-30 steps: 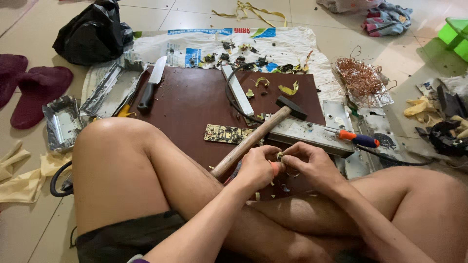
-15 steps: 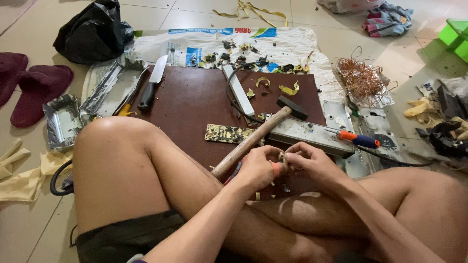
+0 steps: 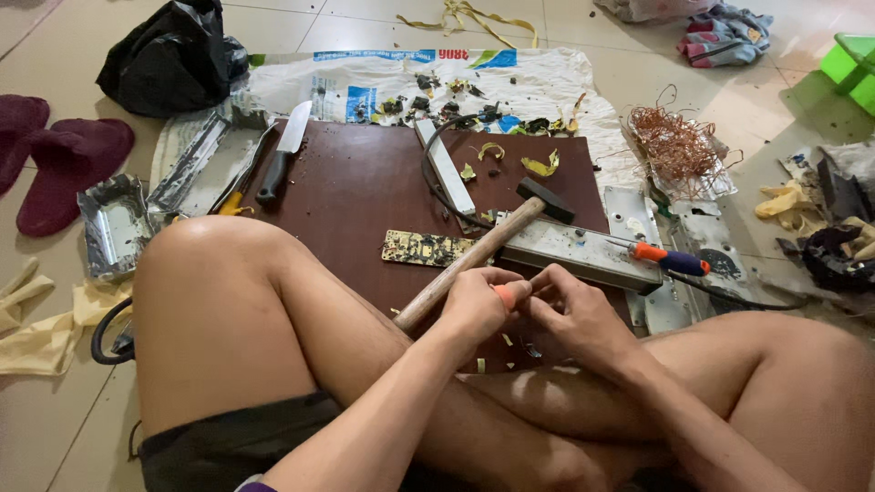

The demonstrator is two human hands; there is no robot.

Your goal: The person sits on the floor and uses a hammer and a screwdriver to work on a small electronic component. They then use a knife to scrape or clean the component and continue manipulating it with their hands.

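The person sits cross-legged on the floor, both hands meeting over the near edge of a dark brown board (image 3: 365,191). The left hand (image 3: 478,305) is curled shut around a small orange-handled tool (image 3: 504,295), whose orange end now shows between thumb and fingers; in the earlier frames it was hidden inside the fist. The right hand (image 3: 574,310) is pinched, fingertips closed on a small piece held against the left hand; the piece itself is too small to make out. Both hands sit in nearly the same spot as a second ago, with only the fingers shifted.

A hammer (image 3: 492,244) lies untouched on the board, its wooden handle running under the left hand and its black head resting by a long grey metal casing (image 3: 583,255), as before. A screwdriver with an orange and blue handle (image 3: 670,261) lies across the casing's right end. A green circuit board (image 3: 424,248) lies just left of the hammer handle. Farther back a knife (image 3: 284,150) rests at the board's left edge, and a tangle of copper wire (image 3: 679,150) sits off to the right. None of these has moved.
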